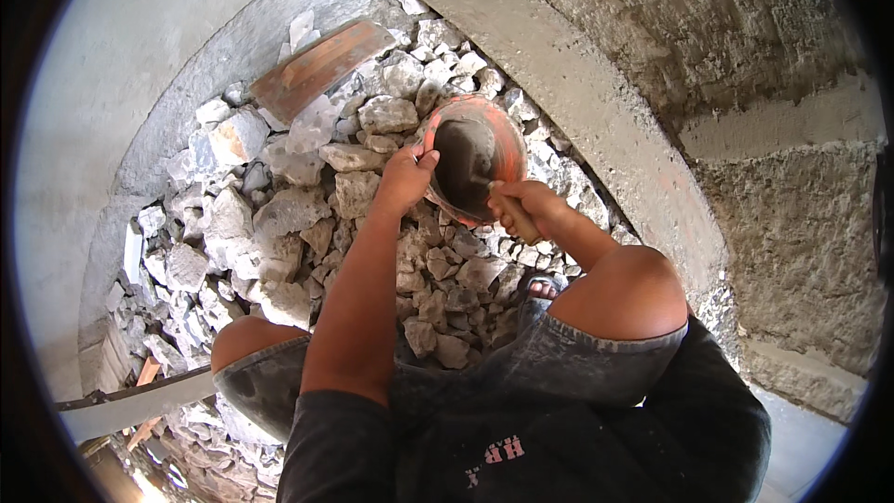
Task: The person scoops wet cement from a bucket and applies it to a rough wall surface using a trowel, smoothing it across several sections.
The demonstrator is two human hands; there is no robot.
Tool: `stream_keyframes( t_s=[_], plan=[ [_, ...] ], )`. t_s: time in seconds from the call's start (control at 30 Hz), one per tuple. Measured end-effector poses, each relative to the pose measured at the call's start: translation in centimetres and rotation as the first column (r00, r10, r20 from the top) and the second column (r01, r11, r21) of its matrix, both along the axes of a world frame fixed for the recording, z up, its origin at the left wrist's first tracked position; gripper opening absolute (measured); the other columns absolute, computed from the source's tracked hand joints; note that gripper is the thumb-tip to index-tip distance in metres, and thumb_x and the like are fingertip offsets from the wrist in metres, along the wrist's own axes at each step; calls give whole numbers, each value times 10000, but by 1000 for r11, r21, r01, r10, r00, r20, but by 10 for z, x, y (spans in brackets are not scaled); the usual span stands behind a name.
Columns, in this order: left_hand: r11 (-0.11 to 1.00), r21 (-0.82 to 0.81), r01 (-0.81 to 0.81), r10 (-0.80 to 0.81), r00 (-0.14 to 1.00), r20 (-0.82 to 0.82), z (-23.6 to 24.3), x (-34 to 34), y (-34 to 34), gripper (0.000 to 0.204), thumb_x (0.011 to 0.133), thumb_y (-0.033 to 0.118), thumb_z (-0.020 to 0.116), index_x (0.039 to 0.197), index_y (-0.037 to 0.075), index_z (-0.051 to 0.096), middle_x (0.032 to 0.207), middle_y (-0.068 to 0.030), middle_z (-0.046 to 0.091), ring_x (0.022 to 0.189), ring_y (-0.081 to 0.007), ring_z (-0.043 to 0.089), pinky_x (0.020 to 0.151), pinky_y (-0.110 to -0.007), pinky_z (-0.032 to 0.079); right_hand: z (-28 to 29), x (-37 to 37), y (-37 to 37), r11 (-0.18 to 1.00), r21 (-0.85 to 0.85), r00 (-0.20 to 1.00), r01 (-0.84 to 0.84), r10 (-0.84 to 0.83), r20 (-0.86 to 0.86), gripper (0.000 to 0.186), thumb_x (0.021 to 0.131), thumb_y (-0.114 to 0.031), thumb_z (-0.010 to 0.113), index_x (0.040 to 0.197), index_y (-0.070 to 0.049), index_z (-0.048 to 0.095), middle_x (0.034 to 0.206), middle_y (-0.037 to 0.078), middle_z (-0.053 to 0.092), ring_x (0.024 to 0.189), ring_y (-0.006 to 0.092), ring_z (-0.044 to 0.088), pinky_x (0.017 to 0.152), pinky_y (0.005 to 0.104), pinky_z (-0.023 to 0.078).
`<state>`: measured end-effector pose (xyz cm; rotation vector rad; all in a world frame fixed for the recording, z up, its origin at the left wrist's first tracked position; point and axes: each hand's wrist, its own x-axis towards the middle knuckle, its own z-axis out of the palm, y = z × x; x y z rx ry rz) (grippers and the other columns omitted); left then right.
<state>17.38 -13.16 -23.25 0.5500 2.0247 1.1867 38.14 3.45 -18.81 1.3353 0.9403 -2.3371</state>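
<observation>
An orange bucket (pixel 511 144) smeared with grey mortar stands on the rubble before me, tilted so that its mouth faces me. Wet grey mortar (pixel 463 151) lies inside it. With my left hand (pixel 407 179) I grip the bucket's left rim, thumb over the edge. My right hand (pixel 533 205) is closed round the wooden handle (pixel 518 216) of a trowel at the bucket's lower right rim. The trowel's blade reaches into the bucket and is mostly hidden in the mortar and shadow.
Broken stones (pixel 289 210) cover the ground around me. A mortar-stained wooden board (pixel 321 65) lies on them at the far left. A concrete ledge (pixel 582 84) and rough wall (pixel 745 37) run along the right; a smooth pale wall (pixel 121 65) curves at left. A narrow beam (pixel 140 402) sits lower left.
</observation>
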Motion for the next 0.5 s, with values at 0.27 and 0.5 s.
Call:
stream_keyframes(
  t_s=[0.27,0.5],
  plan=[
    [1000,1,-10,10,995,103,6,-1,0,353,1003,305,673,1153,-15,679,892,-137,704,759,-255,666,712,-378,536,95,2,46,-195,759,564,-621,562,605,338,1014,-313,608,922,9,652,807,112,699,717,232,672,740,413,564],
    [982,-67,179,-181,983,-29,21,13,23,372,969,324,691,1112,-18,715,992,-225,746,961,-362,724,865,-424,535,69,-60,59,-628,214,197,-748,99,975,195,956,-179,612,1004,-79,772,1025,137,784,925,284,779,727,426,623]
  ],
)
